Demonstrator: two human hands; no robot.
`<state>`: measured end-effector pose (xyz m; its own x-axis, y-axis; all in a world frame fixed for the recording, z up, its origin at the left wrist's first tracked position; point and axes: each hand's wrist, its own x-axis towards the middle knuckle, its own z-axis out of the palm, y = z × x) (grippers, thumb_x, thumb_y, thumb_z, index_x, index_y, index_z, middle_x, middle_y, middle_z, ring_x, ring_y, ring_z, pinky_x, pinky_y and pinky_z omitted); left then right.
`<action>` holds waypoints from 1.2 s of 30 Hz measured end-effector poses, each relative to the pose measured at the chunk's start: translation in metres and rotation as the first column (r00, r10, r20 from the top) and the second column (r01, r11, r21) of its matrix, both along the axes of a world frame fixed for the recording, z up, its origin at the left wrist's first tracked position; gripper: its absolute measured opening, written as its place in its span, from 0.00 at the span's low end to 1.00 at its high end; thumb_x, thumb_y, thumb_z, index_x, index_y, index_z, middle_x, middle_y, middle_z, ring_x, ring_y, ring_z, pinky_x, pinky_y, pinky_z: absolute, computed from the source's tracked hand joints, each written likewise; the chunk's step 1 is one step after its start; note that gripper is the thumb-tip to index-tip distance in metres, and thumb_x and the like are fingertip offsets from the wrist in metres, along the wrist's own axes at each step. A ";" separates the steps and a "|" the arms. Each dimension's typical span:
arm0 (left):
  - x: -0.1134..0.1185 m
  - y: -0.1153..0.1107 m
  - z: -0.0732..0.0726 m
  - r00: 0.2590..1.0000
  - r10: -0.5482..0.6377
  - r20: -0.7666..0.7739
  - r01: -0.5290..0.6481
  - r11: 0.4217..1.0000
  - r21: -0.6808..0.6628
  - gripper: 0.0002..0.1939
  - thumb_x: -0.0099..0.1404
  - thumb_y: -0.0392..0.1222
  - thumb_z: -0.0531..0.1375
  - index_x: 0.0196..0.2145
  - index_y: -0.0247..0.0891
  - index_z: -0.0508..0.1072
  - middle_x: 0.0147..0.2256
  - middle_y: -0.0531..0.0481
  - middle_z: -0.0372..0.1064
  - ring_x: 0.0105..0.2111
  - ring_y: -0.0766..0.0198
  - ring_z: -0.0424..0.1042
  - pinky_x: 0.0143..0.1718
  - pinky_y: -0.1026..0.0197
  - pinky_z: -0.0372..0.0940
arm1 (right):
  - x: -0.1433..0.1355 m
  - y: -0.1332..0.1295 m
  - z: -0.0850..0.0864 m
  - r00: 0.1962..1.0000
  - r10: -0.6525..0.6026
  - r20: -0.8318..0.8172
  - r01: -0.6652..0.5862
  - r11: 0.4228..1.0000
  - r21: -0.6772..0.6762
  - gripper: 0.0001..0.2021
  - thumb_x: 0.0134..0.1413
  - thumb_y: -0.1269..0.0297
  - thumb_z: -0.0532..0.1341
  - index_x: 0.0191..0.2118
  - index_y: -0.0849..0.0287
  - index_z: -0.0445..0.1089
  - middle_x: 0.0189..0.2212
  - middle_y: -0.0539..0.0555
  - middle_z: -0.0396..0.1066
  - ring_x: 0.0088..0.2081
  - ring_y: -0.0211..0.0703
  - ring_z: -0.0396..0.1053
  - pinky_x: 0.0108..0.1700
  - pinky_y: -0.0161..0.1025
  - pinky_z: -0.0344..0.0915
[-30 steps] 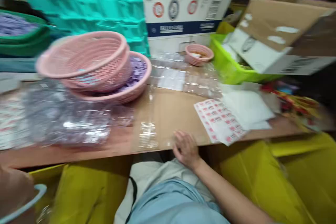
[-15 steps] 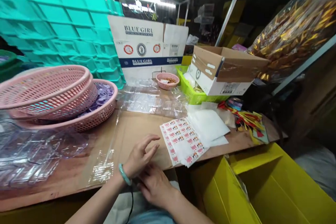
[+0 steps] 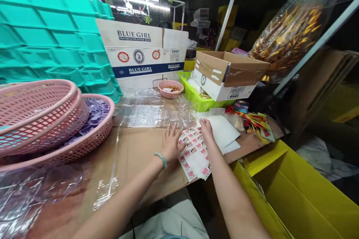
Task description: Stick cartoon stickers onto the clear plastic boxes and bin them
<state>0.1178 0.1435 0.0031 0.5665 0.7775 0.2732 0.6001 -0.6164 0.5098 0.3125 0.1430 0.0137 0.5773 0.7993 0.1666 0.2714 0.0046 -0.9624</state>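
Observation:
Printed sticker sheets [image 3: 193, 152] with pink and orange cartoon pictures lie at the table's front edge, under a blank whitish piece. My left hand [image 3: 171, 144], with a green bangle on the wrist, is spread over their left side, fingers apart. At their far right corner my right hand [image 3: 206, 130] has its fingers curled in, thumb against the edge of a sticker sheet; the fingertips are partly hidden. Just right of that hand lies a stack of white sheets [image 3: 225, 130].
Clear plastic packs [image 3: 146, 114] lie behind the cardboard. Pink baskets [image 3: 98, 134] stand left, one holding purple pieces. A small pink basket [image 3: 170, 90], a green basket [image 3: 200, 102] with an open carton [image 3: 232, 78], and red and yellow ribbons [image 3: 254, 122] stand beyond. A yellow box [image 3: 291, 179] stands front right.
My hands were together at the table's front edge; now they are apart and farther forward, at the sticker sheets. The view has shifted slightly to the right.

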 end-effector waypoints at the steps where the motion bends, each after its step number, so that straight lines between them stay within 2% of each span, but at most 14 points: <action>1: 0.010 0.007 0.000 0.995 -0.045 -0.084 0.050 0.997 0.051 0.35 0.61 0.50 0.59 0.64 0.47 0.56 0.69 0.42 0.39 0.68 0.38 0.32 0.62 0.30 0.40 | 0.003 0.006 -0.003 0.998 -0.006 -0.063 0.003 0.999 -0.043 0.17 0.59 0.51 0.55 0.35 0.62 0.69 0.28 0.52 0.70 0.21 0.35 0.63 0.19 0.31 0.57; 6: 0.036 0.042 0.005 0.904 -0.269 -0.331 0.322 0.940 0.115 0.33 0.64 0.52 0.55 0.65 0.48 0.54 0.69 0.48 0.36 0.68 0.43 0.30 0.63 0.31 0.27 | -0.001 0.018 -0.010 0.943 -0.086 -0.321 0.038 0.988 -0.152 0.13 0.60 0.58 0.59 0.39 0.65 0.70 0.32 0.52 0.72 0.26 0.34 0.68 0.26 0.32 0.66; 9: 0.038 0.052 0.004 0.907 -0.299 -0.296 0.333 0.940 0.071 0.32 0.62 0.51 0.58 0.63 0.46 0.59 0.69 0.47 0.38 0.69 0.44 0.31 0.63 0.32 0.24 | 0.007 0.017 -0.002 0.907 -0.161 -0.388 0.112 0.983 -0.145 0.13 0.62 0.59 0.58 0.46 0.62 0.67 0.40 0.53 0.71 0.35 0.38 0.71 0.36 0.39 0.71; 12: 0.038 0.051 0.007 0.919 -0.318 -0.235 0.334 0.942 0.032 0.30 0.61 0.47 0.60 0.60 0.44 0.63 0.69 0.46 0.40 0.69 0.46 0.31 0.64 0.34 0.23 | 0.014 0.011 0.013 0.898 -0.171 -0.405 0.151 0.985 -0.081 0.12 0.64 0.58 0.55 0.39 0.62 0.68 0.29 0.49 0.68 0.25 0.32 0.65 0.29 0.33 0.68; 15: 0.025 0.041 0.016 0.964 -0.248 0.096 0.259 0.958 -0.122 0.23 0.65 0.49 0.56 0.56 0.40 0.68 0.67 0.43 0.48 0.68 0.48 0.40 0.66 0.40 0.35 | 0.000 -0.012 0.027 0.916 -0.130 -0.380 0.155 0.987 0.036 0.13 0.62 0.55 0.56 0.35 0.59 0.68 0.26 0.47 0.67 0.24 0.31 0.63 0.32 0.32 0.68; 17: 0.001 0.031 0.022 0.920 -0.068 0.386 0.200 0.928 -0.315 0.27 0.69 0.56 0.46 0.55 0.36 0.68 0.61 0.38 0.59 0.62 0.49 0.56 0.62 0.42 0.54 | -0.022 -0.036 0.028 0.980 0.003 -0.200 0.024 0.991 0.131 0.09 0.58 0.56 0.61 0.35 0.57 0.70 0.32 0.50 0.71 0.34 0.36 0.68 0.42 0.37 0.69; 19: -0.033 0.018 0.026 0.871 0.067 0.486 0.222 0.829 -0.512 0.37 0.68 0.62 0.34 0.56 0.34 0.66 0.52 0.34 0.68 0.49 0.51 0.71 0.47 0.46 0.69 | -0.050 -0.062 0.019 0.921 0.274 0.276 -0.318 0.939 0.128 0.06 0.58 0.61 0.61 0.38 0.57 0.73 0.38 0.54 0.73 0.44 0.43 0.69 0.51 0.44 0.66; 20: -0.052 0.011 0.027 0.835 0.149 0.530 0.308 0.672 -0.674 0.39 0.66 0.66 0.36 0.56 0.34 0.65 0.50 0.34 0.69 0.45 0.51 0.74 0.42 0.48 0.71 | -0.066 -0.074 0.011 0.797 0.379 0.471 -0.458 0.887 0.063 0.06 0.59 0.63 0.60 0.39 0.57 0.73 0.40 0.56 0.73 0.46 0.45 0.68 0.52 0.46 0.66; 22: -0.088 -0.006 0.026 0.813 0.280 0.511 0.382 0.406 -0.830 0.36 0.64 0.67 0.46 0.54 0.35 0.66 0.48 0.36 0.70 0.39 0.54 0.75 0.35 0.53 0.72 | -0.094 -0.094 -0.006 0.566 0.467 0.680 -0.592 0.804 -0.059 0.09 0.62 0.67 0.56 0.43 0.58 0.73 0.40 0.58 0.73 0.45 0.46 0.69 0.50 0.46 0.67; 24: -0.114 -0.022 0.020 0.795 0.386 0.468 0.363 0.314 -0.877 0.32 0.61 0.64 0.55 0.52 0.35 0.68 0.47 0.38 0.71 0.34 0.58 0.75 0.31 0.58 0.71 | -0.117 -0.108 -0.021 0.484 0.471 0.737 -0.618 0.780 -0.093 0.12 0.63 0.69 0.54 0.48 0.59 0.71 0.43 0.60 0.73 0.46 0.46 0.70 0.49 0.45 0.68; 28: -0.138 -0.038 0.005 0.713 0.567 0.413 0.204 0.395 -0.896 0.30 0.60 0.63 0.57 0.47 0.32 0.69 0.40 0.41 0.72 0.25 0.64 0.72 0.26 0.60 0.69 | -0.123 -0.128 -0.023 0.474 0.455 0.754 -0.605 0.791 -0.097 0.24 0.61 0.65 0.57 0.62 0.57 0.57 0.57 0.62 0.64 0.56 0.48 0.65 0.56 0.46 0.65; 32: -0.148 -0.022 -0.006 0.735 0.622 0.271 -0.046 0.443 -0.895 0.30 0.64 0.64 0.50 0.48 0.34 0.67 0.35 0.44 0.71 0.18 0.66 0.68 0.19 0.61 0.65 | -0.072 -0.150 -0.013 0.467 0.467 0.751 -0.445 0.858 -0.257 0.36 0.55 0.54 0.63 0.66 0.55 0.50 0.62 0.62 0.58 0.64 0.55 0.54 0.63 0.56 0.56; 34: -0.154 -0.010 -0.007 0.804 0.567 0.182 -0.211 0.557 -0.803 0.29 0.66 0.63 0.47 0.46 0.34 0.69 0.35 0.44 0.70 0.19 0.66 0.67 0.20 0.61 0.64 | -0.043 -0.160 -0.016 0.428 0.512 0.744 -0.371 0.851 -0.372 0.40 0.52 0.51 0.65 0.66 0.56 0.50 0.64 0.62 0.55 0.66 0.59 0.48 0.64 0.61 0.52; 36: -0.158 -0.005 -0.004 0.845 0.521 0.122 -0.372 0.736 -0.566 0.25 0.66 0.59 0.48 0.42 0.35 0.72 0.36 0.46 0.69 0.25 0.63 0.69 0.27 0.58 0.67 | -0.024 -0.167 -0.023 0.404 0.545 0.735 -0.355 0.834 -0.423 0.37 0.52 0.52 0.65 0.65 0.57 0.54 0.63 0.61 0.57 0.66 0.59 0.49 0.63 0.62 0.53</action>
